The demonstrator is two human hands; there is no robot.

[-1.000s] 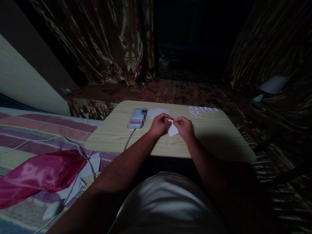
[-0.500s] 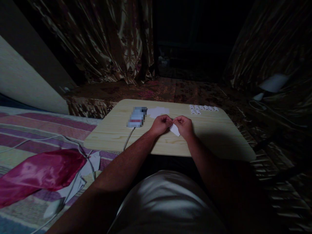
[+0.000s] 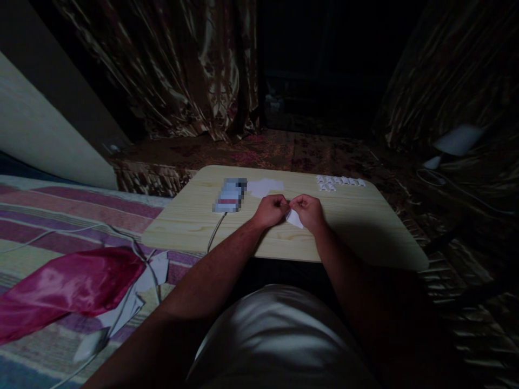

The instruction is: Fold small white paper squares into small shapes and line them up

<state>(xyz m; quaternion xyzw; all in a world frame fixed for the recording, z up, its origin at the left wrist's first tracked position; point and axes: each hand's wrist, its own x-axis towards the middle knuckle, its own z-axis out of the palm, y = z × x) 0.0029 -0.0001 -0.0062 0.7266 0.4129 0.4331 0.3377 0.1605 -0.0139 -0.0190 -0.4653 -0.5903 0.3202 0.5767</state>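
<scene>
My left hand [image 3: 270, 209] and my right hand [image 3: 308, 211] meet above the near middle of a small wooden table [image 3: 194, 219]. Between them is a small piece of white paper [image 3: 294, 219], pinched by the fingertips of both hands at its upper edge. Its lower corner shows below the fingers, and the rest is hidden behind them. Just beyond my left hand lie flat white paper sheets [image 3: 263, 187]. Several small folded white paper pieces [image 3: 343, 181] stand in two rows at the table's far right.
A blurred-out phone-like object [image 3: 230, 195] with a cable [image 3: 214, 229] lies left of my hands. On the striped bed cover are a shiny pink cloth [image 3: 77, 281], more papers [image 3: 152, 273] and a white charger [image 3: 90, 346]. A white lamp [image 3: 458, 139] is at right.
The view has shifted slightly. My fingertips have drawn closer over the top of the paper, and less of it shows. Both hands still pinch it.
</scene>
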